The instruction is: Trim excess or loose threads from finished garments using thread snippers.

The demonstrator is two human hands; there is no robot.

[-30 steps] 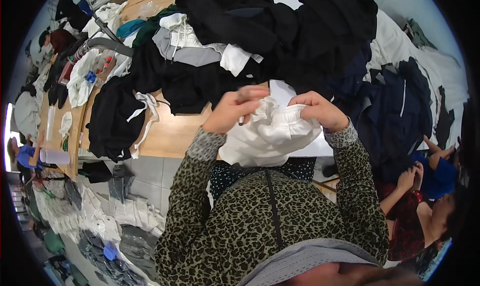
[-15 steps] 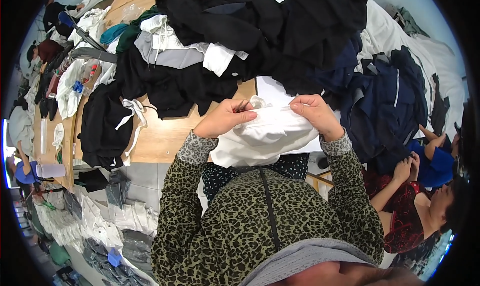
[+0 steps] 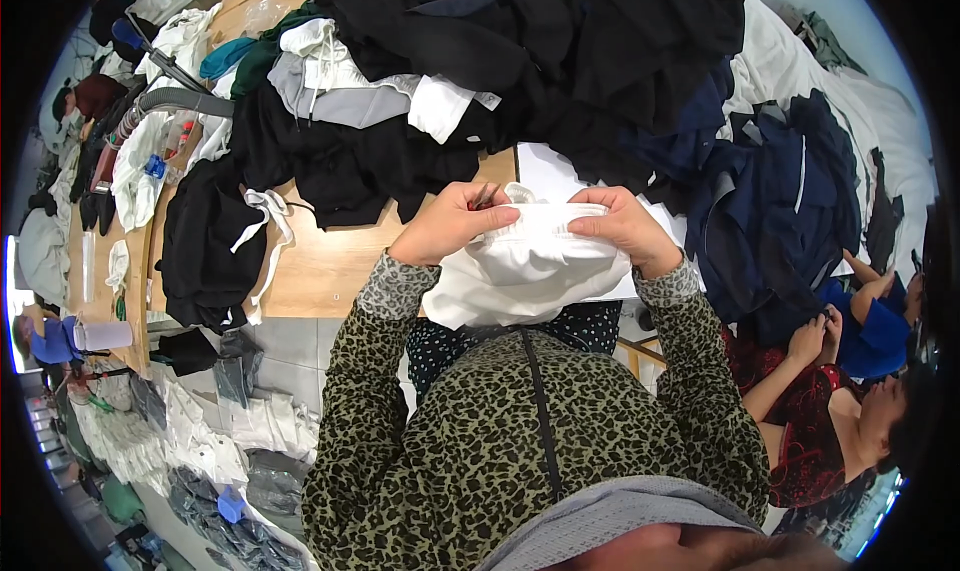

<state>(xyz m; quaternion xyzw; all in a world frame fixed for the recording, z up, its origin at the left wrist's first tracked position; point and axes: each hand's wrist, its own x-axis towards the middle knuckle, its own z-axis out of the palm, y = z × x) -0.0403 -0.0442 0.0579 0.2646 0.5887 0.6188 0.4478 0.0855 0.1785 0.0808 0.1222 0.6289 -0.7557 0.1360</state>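
Note:
A white garment (image 3: 545,276) hangs between my hands at the table's near edge, its gathered waistband (image 3: 545,221) uppermost. My left hand (image 3: 450,223) pinches the left part of that band, thumb on top. A small dark, pointed tool (image 3: 486,197) sticks out from among the left fingers; its kind is mostly hidden. Closed on the band's right part is my right hand (image 3: 628,229), with the thumb lying along the edge. The cloth below drapes in loose folds over my lap.
A large heap of black clothes (image 3: 430,46) covers the far side of the wooden table (image 3: 310,261). Black garments with white ties (image 3: 265,221) lie at left, navy garments (image 3: 780,201) at right. A co-worker's hands (image 3: 815,336) are close by on the right.
My right hand has slid left along the waistband, toward my left hand. More of the band's gathered face now shows. My left hand keeps its grip.

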